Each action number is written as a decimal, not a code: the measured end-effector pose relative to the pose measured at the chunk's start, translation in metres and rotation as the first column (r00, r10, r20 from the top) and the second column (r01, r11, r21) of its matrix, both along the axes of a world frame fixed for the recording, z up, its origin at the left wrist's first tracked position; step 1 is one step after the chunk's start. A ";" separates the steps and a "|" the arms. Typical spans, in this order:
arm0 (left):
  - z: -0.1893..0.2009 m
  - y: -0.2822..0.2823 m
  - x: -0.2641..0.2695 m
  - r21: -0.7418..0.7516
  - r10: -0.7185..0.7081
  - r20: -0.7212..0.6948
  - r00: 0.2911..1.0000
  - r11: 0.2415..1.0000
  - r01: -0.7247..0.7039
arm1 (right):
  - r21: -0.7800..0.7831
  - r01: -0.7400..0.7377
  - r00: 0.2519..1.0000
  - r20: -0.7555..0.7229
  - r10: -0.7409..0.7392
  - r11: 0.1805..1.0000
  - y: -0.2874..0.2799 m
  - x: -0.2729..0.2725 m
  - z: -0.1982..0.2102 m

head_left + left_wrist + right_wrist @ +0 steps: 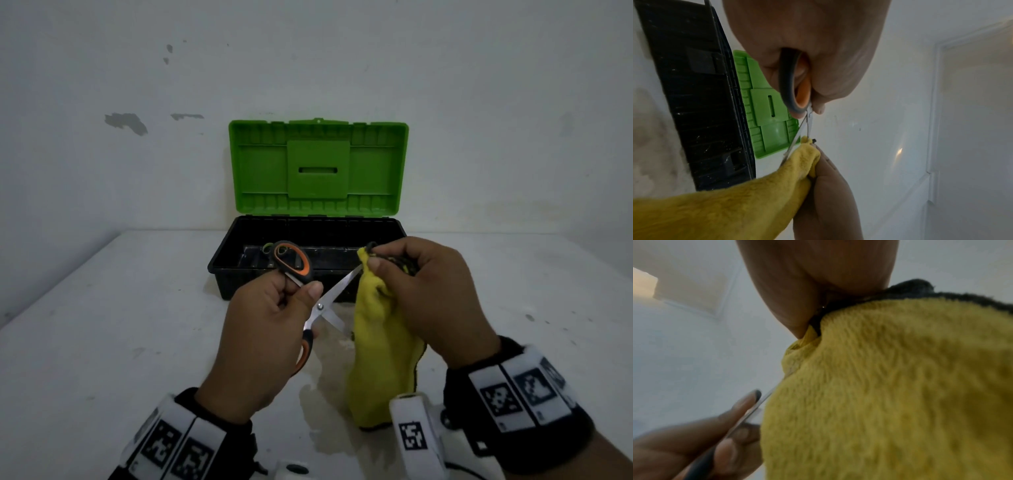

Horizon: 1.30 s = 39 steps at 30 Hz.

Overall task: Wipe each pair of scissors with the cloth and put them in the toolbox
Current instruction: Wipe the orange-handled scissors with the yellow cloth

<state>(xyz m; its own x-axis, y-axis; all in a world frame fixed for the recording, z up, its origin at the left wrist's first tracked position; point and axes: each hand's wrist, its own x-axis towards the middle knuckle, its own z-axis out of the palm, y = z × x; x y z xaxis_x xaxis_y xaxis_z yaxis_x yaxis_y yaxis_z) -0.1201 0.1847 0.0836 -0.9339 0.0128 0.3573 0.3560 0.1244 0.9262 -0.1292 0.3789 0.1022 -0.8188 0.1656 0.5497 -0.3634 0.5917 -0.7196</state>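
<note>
Above the white table (102,342), the left hand (263,339) grips the orange-and-black scissors (318,306) with blades apart, the right hand (431,298) pinches the yellow cloth (380,359) round one blade tip, and beyond stands the open toolbox (308,240), perhaps holding green-handled scissors (268,248).

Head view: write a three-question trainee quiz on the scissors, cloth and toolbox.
1. True or false: the toolbox lid is shut.
2. Which hand holds the yellow cloth? A left hand B right hand
3. Fill in: the scissors in the left hand have blades that are ____ (open or closed).

Key: 1 false, the green lid stands up; 2 B, the right hand pinches the cloth round one blade; 3 open.
</note>
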 end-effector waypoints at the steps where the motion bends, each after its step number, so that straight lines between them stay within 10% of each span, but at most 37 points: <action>1: 0.000 0.000 -0.001 0.010 -0.004 0.019 1.000 1.000 0.004 | -0.001 0.011 1.000 0.008 -0.011 1.000 0.006 -0.002 0.000; 5: -0.001 -0.003 -0.004 0.129 -0.027 0.180 0.983 0.992 0.003 | -0.038 -0.029 0.997 -0.078 0.026 0.999 0.020 0.005 0.009; 12: 0.008 -0.002 -0.005 0.247 -0.185 0.375 0.909 0.964 0.094 | 0.534 -0.192 0.926 -0.179 0.331 0.824 -0.005 0.021 0.004; 19: 0.010 0.001 -0.004 0.217 -0.159 0.306 0.939 0.972 0.094 | 0.226 -0.209 0.958 -0.147 0.245 0.951 -0.011 0.016 -0.005; 39: 0.004 0.001 0.000 0.118 -0.101 0.238 0.966 0.990 0.074 | -0.028 -0.051 0.988 -0.150 0.047 0.998 -0.014 0.016 -0.016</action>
